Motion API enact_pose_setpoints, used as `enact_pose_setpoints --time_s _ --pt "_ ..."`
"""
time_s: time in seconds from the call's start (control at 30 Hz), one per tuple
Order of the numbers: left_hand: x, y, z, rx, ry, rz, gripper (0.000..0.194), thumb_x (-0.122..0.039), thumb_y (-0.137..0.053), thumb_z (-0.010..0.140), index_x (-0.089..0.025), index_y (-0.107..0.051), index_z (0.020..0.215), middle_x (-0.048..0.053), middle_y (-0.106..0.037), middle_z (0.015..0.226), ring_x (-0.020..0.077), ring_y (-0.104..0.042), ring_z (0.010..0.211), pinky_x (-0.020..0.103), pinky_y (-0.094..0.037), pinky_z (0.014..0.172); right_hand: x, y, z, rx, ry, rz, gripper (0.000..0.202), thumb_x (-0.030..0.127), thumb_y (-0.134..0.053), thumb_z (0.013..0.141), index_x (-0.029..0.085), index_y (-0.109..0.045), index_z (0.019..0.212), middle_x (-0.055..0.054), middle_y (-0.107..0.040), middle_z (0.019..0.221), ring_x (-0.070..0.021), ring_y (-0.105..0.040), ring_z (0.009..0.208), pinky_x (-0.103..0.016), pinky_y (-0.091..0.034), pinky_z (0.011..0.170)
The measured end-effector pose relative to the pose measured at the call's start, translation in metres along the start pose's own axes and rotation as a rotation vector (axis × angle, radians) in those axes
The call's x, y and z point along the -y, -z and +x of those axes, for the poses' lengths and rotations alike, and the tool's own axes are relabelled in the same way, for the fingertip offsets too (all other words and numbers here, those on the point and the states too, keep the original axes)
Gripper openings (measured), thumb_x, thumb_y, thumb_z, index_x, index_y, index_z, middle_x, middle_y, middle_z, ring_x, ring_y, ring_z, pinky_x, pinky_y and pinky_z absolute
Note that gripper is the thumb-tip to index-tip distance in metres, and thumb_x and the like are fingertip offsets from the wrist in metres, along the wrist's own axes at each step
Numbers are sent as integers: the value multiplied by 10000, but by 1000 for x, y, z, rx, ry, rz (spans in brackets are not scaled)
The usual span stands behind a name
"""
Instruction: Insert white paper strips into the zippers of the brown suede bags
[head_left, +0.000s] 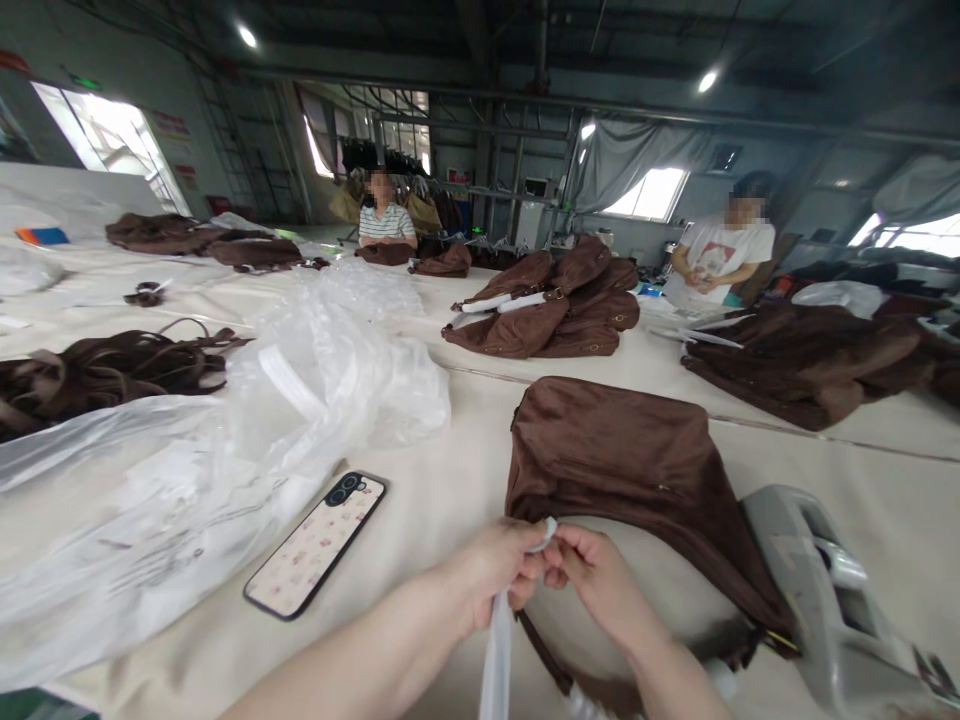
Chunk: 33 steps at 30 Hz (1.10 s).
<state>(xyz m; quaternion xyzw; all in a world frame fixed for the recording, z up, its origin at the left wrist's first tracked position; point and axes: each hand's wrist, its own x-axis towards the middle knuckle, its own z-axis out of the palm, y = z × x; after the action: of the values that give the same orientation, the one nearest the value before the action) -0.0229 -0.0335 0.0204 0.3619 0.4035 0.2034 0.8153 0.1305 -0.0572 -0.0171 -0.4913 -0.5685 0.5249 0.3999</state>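
My left hand (499,565) is closed around a thin white strip (495,660), which hangs down below it toward the front edge. A pale end of that strip curls up between the fingertips. My right hand (589,570) pinches at this end, its fingers meeting those of the left. Just beyond both hands a brown bag (615,450) lies on the pale table (450,490). Its dark strap (544,650) runs under and behind my hands, partly hidden by the right forearm.
A phone in a patterned case (315,545) lies left of my hands, beside crumpled clear plastic (337,370). Brown straps (112,370) are heaped at far left. A grey plastic device (817,590) stands right. More brown bags (555,310) lie beyond; two people (386,220) are across the table.
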Motion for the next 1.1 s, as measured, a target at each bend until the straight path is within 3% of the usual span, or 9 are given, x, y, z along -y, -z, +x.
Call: enact_pose_setpoints --time_s 0.1,0.2,0.4,0.5,0.6,0.7,0.8,0.9,1.1 --pt "2 -3 -3 114 93 -144 375 -526 -541 801 -158 -512 734 -118 -237 449 24 -85 337 189 -49 367 2 0 1 -32 81 -34 171 254 -499 793 187 -539 641 30 -514 558 -121 -488 552 -234 -398 547" --pt "2 -1 -2 182 134 -206 348 -490 -467 867 -159 -526 774 -115 -211 462 34 -77 339 183 -68 354 1 3 4 -23 85 -34 217 319 -518 806 182 -573 647 21 -544 564 -120 -493 550 -231 -396 537" --pt "5 -2 5 107 48 -43 385 -484 -431 875 -151 -536 712 -109 -221 437 43 -70 349 199 -56 369 -13 7 14 -109 -175 -76 436 577 -552 730 185 -513 543 2 -540 431 -111 -470 389 -222 -349 406" --pt "9 -7 8 -75 -165 270 450 -465 -362 901 -136 -582 688 -85 -258 430 56 -136 359 207 -114 382 -11 11 14 -183 -223 -243 409 511 -543 749 188 -506 501 13 -514 402 -103 -451 361 -213 -313 381" --pt "12 -10 6 -294 -448 752 391 -340 -341 915 -145 -628 734 -21 -452 512 94 -398 459 210 -299 468 -1 17 9 -269 -134 -363 301 407 -566 738 182 -565 537 21 -534 451 -105 -470 404 -218 -333 421" --pt "14 -12 0 -443 -613 1249 305 -243 -336 908 -158 -619 829 46 -625 727 163 -578 679 259 -418 634 7 23 3 -272 -65 -227 238 399 -588 721 180 -601 630 20 -560 518 -111 -493 452 -225 -369 466" --pt "15 -16 -6 -484 -610 1596 265 -184 -328 904 -152 -591 915 73 -653 807 197 -622 727 290 -456 647 10 24 -2 -225 -100 16 341 498 -557 740 176 -581 631 17 -538 500 -111 -472 423 -227 -351 435" --pt "19 -24 -7 -439 -558 1846 264 -81 -367 854 -125 -578 1006 92 -647 831 211 -637 719 293 -477 595 13 22 -5 -206 -147 9 514 620 -426 798 183 -536 551 14 -485 420 -104 -414 357 -234 -287 394" --pt "39 -33 0 -476 -543 2049 331 -46 -415 829 -53 -546 1133 119 -622 798 220 -634 662 303 -492 534 25 9 -14 -373 59 -735 548 605 -412 838 201 -449 470 -7 -503 460 -135 -456 480 -266 -264 501"
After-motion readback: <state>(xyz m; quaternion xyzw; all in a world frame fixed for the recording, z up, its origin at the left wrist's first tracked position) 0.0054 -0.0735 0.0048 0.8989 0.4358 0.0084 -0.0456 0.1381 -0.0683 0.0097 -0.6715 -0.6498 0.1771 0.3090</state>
